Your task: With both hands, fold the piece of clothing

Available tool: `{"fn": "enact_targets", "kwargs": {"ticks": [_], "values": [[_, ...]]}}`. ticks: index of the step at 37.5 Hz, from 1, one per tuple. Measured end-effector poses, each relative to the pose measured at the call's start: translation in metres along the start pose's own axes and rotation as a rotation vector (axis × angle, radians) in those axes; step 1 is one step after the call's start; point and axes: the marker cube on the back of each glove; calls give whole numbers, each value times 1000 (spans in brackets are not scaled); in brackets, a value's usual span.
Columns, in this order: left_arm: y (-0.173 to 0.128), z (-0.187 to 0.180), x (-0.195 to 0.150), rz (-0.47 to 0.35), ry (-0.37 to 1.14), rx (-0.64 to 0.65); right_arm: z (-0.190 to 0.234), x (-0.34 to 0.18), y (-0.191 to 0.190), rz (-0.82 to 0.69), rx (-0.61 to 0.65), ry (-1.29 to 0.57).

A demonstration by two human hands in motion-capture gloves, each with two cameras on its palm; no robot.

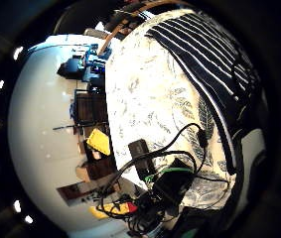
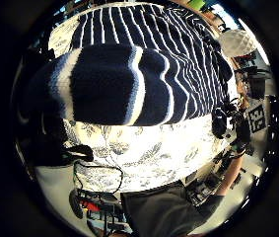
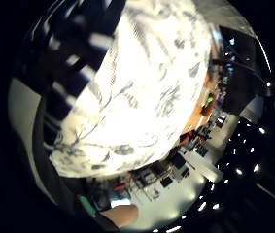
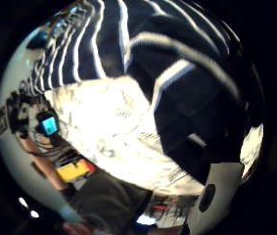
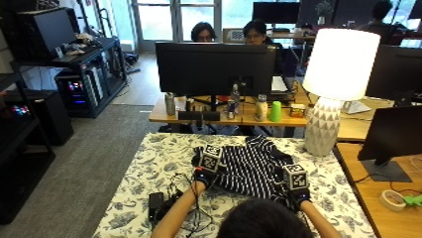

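Observation:
A navy sweater with thin white stripes (image 5: 249,167) lies spread on the floral-clothed table (image 5: 148,166) in front of me. My left hand (image 5: 205,175) grips its near left edge, and a raised fold of the striped knit (image 2: 114,84) fills the left thumb side palm view. My right hand (image 5: 296,192) holds the near right edge, where a dark striped fold (image 4: 192,107) hangs close to that palm. The rest of the sweater (image 1: 214,64) lies flat on the cloth beyond. My fingers are hidden under the gloves' backs in the outside view.
A small black box with a tangle of cables (image 5: 160,201) lies on the table's near left. A tall white lamp (image 5: 333,89) stands at the far right corner. A desk with a monitor (image 5: 214,69) and bottles stands behind the table.

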Motion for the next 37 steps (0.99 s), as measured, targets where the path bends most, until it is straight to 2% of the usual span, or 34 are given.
{"fn": "enact_targets", "kwargs": {"ticks": [2, 4, 8, 10, 14, 19, 23, 27, 31, 34, 37], "values": [[5, 5, -1, 24, 35, -32, -3, 5, 4, 13, -16, 27], [8, 13, -4, 57, 52, -62, -8, 19, 7, 100, -15, 89], [-12, 40, -14, 113, 77, -115, -15, 68, -28, 215, 104, 213], [-8, 41, -19, 122, 114, -129, -18, 79, -30, 237, 143, 242], [20, 30, -26, 164, 173, -144, -23, 67, 12, 232, 95, 256], [60, 7, -33, 237, 171, -176, -41, 50, 69, 246, 21, 320], [65, -20, -38, 255, 173, -168, -83, 40, 89, 331, 77, 391], [34, -51, -46, 189, 173, -119, -136, 31, 84, 417, 134, 444], [-27, -73, -57, 49, 148, -56, -187, 21, 70, 569, 150, 438], [-68, -78, -61, -36, 123, -82, -226, 27, 31, 548, 387, 465], [-73, -86, -65, -138, 99, -139, -247, 23, 4, 532, 569, 443]]}}
